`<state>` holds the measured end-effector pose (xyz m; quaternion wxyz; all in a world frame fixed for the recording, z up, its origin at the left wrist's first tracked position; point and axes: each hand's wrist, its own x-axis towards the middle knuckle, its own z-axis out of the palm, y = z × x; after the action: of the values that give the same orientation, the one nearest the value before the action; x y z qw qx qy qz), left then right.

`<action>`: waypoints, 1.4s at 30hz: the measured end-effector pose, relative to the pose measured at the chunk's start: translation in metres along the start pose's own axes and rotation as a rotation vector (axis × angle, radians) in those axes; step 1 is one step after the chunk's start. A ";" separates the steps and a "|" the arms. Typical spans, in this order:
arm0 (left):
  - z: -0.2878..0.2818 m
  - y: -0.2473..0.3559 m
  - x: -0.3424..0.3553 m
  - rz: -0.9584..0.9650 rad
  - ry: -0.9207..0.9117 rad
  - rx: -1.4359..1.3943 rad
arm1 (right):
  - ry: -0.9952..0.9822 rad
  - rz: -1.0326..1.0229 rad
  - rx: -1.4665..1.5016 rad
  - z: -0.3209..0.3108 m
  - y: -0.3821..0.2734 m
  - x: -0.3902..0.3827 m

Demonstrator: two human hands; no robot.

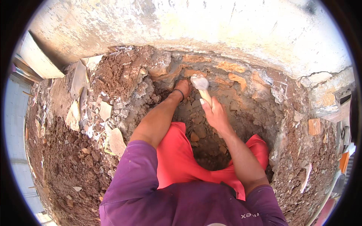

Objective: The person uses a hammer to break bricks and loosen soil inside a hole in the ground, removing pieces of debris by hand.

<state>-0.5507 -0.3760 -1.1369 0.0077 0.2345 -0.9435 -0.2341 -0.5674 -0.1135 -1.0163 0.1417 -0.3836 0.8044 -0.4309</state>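
Note:
My right hand (215, 115) is wrapped round the pale wooden handle of a hammer (200, 81), its thumb lying along the handle. The hammer's dull grey, dusty head is up beside my left hand, close to the exposed brickwork (230, 67). My left hand (183, 88), with a dark band at the wrist, is closed against the broken foot of the wall. What its fingers hold, if anything, is hidden. Both arms reach into a dug pit (213, 150), where loose stones and brick bits lie between my red-clad legs.
A stained whitewashed wall (181, 26) rises beyond the pit. Heaped brown soil (71, 162) with rubble and flat shards lies to the left. More soil and an orange brick piece (314, 127) edge the right side. A pale board (39, 56) leans at the far left.

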 end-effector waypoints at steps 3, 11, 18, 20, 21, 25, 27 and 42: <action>0.011 0.050 -0.001 0.004 -0.130 -0.025 | -0.036 0.271 0.068 -0.016 0.024 0.002; -0.012 0.025 -0.058 -0.014 -0.269 0.069 | 0.009 0.730 0.451 -0.026 0.045 -0.062; -0.034 0.037 -0.060 -0.082 -0.062 -0.361 | 0.076 0.687 0.759 -0.039 0.040 -0.047; -0.028 0.036 -0.047 0.025 0.147 -0.191 | 0.066 0.658 0.740 -0.041 0.035 -0.049; -0.027 0.036 -0.041 0.033 0.141 -0.178 | 0.054 0.633 0.707 -0.041 0.034 -0.051; -0.026 0.047 -0.023 -0.053 0.050 0.002 | 0.066 0.615 0.630 -0.046 0.037 -0.055; -0.032 0.042 -0.018 -0.035 0.085 -0.019 | 0.062 0.588 0.566 -0.049 0.031 -0.055; -0.046 0.081 0.019 -0.121 -0.069 0.256 | 0.040 0.541 0.547 -0.043 0.031 -0.043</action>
<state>-0.5976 -0.3417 -1.0620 -0.0688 0.2819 -0.9495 -0.1196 -0.5781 -0.0462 -1.0208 0.3317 -0.0972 0.7343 -0.5842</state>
